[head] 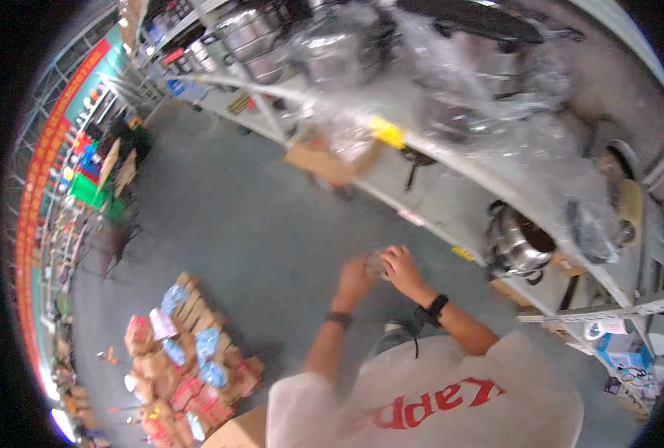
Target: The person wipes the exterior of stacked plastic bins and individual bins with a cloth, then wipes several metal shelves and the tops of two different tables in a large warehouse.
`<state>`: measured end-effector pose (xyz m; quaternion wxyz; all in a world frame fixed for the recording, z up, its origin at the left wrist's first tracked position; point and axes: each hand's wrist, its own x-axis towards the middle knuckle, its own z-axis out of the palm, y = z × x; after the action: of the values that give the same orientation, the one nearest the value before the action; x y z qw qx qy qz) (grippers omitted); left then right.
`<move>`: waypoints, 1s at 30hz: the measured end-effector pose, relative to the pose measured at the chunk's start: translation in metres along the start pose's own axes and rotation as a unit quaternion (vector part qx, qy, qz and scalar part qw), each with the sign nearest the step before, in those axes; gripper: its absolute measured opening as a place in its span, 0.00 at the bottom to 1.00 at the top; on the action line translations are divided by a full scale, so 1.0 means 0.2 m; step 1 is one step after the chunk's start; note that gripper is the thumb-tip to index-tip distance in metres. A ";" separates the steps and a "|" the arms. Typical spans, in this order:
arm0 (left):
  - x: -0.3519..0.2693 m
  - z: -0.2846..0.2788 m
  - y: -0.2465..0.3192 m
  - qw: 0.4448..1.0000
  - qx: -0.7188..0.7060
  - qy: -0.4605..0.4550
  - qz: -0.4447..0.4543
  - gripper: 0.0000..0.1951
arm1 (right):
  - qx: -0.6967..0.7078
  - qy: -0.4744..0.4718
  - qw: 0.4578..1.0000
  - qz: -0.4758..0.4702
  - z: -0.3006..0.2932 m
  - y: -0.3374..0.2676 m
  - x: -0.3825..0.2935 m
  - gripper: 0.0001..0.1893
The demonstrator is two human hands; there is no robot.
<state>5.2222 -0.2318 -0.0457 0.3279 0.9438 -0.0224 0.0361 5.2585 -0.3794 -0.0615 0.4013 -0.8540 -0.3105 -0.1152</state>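
Observation:
Both my hands meet in front of my body, over the grey floor (242, 224). A small greyish object (375, 264) sits between them; motion blur hides what it is. My right hand (402, 271) has its fingers bent over the near side of that object. On its other side, my left hand (357, 277) is blurred, with the fingers curled against it. A dark band (435, 309) circles my right wrist, and another dark band (338, 318) is on my left.
To the right runs a metal shelf rack (444, 154) with plastic-wrapped pots (332, 56), a steel pot (519, 241) and an open cardboard box (320, 159). Cardboard cartons and blue-wrapped bundles (211, 341) are piled at lower left. A green bin (88, 190) stands farther off.

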 end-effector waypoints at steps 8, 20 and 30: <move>-0.34 -0.15 -0.47 0.951 -0.009 0.269 -0.149 0.30 | 0.152 -0.144 0.966 -0.151 0.39 -0.28 0.39 0.07; 0.37 -0.47 -0.59 0.832 -0.470 0.218 -0.200 0.33 | 0.169 -0.035 0.972 -0.156 0.48 -0.13 1.16 0.04; 0.90 -0.88 -0.91 0.804 -0.515 0.276 -0.110 0.30 | 0.123 0.108 0.974 -0.156 0.66 -0.18 1.77 0.05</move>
<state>5.4051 0.0174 -0.0054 0.7601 0.5820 0.1577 0.2420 5.5051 -0.1069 0.0318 0.5116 -0.7216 -0.4067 -0.2285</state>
